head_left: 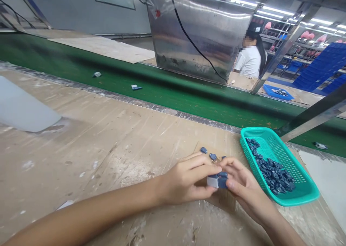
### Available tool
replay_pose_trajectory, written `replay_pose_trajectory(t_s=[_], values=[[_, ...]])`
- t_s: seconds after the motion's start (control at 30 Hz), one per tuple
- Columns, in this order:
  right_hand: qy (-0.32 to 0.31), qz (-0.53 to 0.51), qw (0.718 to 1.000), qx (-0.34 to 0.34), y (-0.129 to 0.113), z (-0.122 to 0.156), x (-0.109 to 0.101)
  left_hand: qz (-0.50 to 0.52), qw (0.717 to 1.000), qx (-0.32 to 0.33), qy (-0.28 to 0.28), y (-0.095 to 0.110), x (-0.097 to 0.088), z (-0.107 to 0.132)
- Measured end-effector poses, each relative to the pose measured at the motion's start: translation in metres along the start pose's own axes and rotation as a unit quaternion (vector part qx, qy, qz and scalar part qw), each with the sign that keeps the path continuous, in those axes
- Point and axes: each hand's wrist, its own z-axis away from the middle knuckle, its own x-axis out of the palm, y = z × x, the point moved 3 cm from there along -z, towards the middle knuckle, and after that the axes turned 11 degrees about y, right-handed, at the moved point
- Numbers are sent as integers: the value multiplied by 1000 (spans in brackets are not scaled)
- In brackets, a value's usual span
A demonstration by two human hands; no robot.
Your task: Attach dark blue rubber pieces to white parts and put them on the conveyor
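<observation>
1. a small pale block point(212, 181), its smooth squared faces topped by a matte, dark blue lump, sits pinched between both hands, over the bench top. what it is made of is too small to tell.
2. the left hand point(186, 179) grips it from the left, fingers pressed together and nearly straight, tips reaching over the block, thumb pressing along its lower side.
3. the right hand point(243, 184) curls in from the right, thumb pressed on the block's right end, fingers arched above it toward the other hand.
4. loose dark blue pieces point(208, 154), small irregular lumps, lie on the board just past the fingers.
5. a teal plastic mesh basket point(278, 166), rectangular with rounded corners, sits just beside the right hand, holding a heap of similar dark blue pieces point(274, 175).
6. both bare forearms reach in low from the lower corners, over a worn tan bench top point(81, 159), scuffed and flecked white.
7. beyond lies a green conveyor belt point(162, 98); past it, a co-worker in a white shirt point(250, 62) stands beside a stainless steel panel point(200, 33), with blue crates point(321, 67) at far right.
</observation>
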Motion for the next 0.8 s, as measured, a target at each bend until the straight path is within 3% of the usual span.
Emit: replay_pose_trajectory(t_s=[0.07,0.13,0.27,0.37,0.4,0.43,0.53,0.57,0.67,0.73,0.8], values=[[-74,-55,993,68,3,4,5,6,1000,20,-8,6,-1,2],[-114,-92,986,83,5,11,9,9,999,39,-26,15,-2,4],[-120,-72,990,11,4,22,12,-1,997,71,-40,28,-7,8],[-82,95,988,-91,-2,17,5,-29,992,113,-48,18,-2,0],[-41,190,970,-149,-7,12,-3,-45,990,121,-63,7,3,-7],[14,291,932,-218,-12,6,-15,-67,987,122,-80,-8,8,-16],[168,519,749,-377,-27,-10,-65,-186,973,9,-139,-82,19,-51],[183,556,715,-382,-28,-16,-85,-241,960,-50,-136,-111,18,-62],[156,639,681,-322,-19,-35,-147,-341,920,-165,-102,-180,5,-80],[115,662,674,-308,-10,-41,-173,-363,905,-206,-78,-207,-6,-80],[87,665,675,-309,-1,-44,-186,-372,897,-232,-54,-222,-22,-75]])
